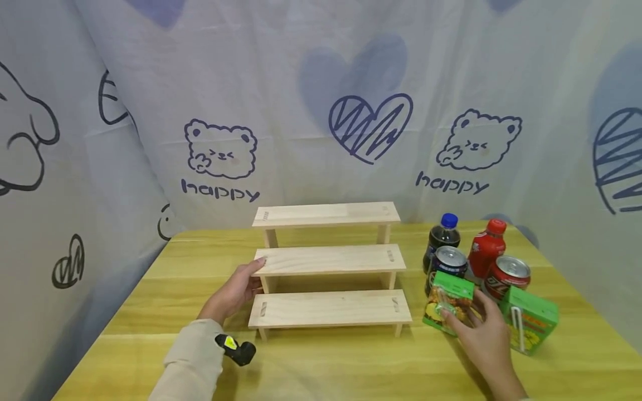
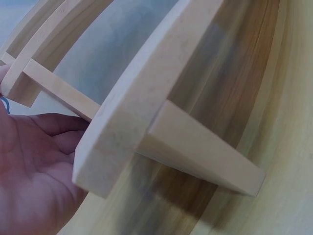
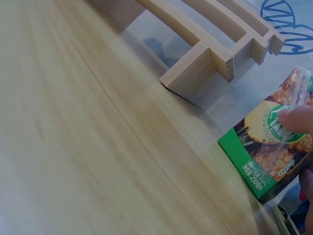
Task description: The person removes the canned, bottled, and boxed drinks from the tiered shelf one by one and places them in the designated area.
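A three-tier wooden display stand point(image 1: 331, 259) stands on the table. At its left end my left hand point(image 1: 239, 292) holds the middle shelf, thumb on the top face and fingers below; the left wrist view shows the palm point(image 2: 39, 166) beside the stand's leg. My right hand point(image 1: 484, 328) grips a green juice carton point(image 1: 448, 301) with a pineapple picture, right of the stand. In the right wrist view the thumb point(image 3: 298, 120) presses on the carton's front over the wrapped straw point(image 3: 288, 132). Whether the carton's base touches the table I cannot tell.
Behind the held carton stand a dark can point(image 1: 450, 257), a cola bottle with a blue cap point(image 1: 443, 236), a red bottle point(image 1: 486, 248) and a red can point(image 1: 509, 273). A second green carton point(image 1: 529, 320) stands right of my right hand. A printed curtain point(image 1: 301, 111) hangs behind the table.
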Demonstrator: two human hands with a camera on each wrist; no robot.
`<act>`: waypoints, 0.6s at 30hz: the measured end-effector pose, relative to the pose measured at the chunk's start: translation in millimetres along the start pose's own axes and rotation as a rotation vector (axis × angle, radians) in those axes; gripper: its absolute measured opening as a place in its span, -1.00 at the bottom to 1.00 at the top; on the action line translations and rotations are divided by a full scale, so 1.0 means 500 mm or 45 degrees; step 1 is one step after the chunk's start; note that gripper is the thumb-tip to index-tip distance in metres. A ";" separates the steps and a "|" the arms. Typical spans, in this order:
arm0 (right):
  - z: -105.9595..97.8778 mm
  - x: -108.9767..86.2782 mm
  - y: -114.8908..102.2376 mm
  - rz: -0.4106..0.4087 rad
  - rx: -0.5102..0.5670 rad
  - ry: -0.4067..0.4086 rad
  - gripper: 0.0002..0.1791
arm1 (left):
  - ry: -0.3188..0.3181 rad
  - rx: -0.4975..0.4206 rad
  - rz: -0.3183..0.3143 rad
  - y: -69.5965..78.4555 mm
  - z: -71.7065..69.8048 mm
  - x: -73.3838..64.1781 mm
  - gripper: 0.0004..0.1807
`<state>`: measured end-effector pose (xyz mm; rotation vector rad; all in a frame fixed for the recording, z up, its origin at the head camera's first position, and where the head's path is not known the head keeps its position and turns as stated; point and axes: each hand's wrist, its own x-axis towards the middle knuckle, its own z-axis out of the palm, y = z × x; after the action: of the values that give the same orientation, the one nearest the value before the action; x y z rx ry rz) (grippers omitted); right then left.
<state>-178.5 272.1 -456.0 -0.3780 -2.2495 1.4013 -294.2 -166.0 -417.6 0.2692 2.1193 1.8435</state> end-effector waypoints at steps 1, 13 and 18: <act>0.001 0.000 0.000 0.004 -0.004 -0.002 -0.06 | 0.004 -0.002 -0.001 -0.001 0.000 0.000 -0.30; 0.010 -0.006 -0.002 0.003 -0.042 -0.019 -0.05 | 0.023 -0.004 -0.011 -0.008 -0.005 -0.006 -0.32; -0.004 -0.008 -0.027 -0.162 -0.068 0.100 -0.16 | 0.049 0.101 -0.004 0.013 -0.012 -0.007 -0.30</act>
<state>-174.0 266.0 -444.2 -0.2966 -2.2101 1.2426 -293.2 -171.6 -410.1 0.2507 2.2212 1.7790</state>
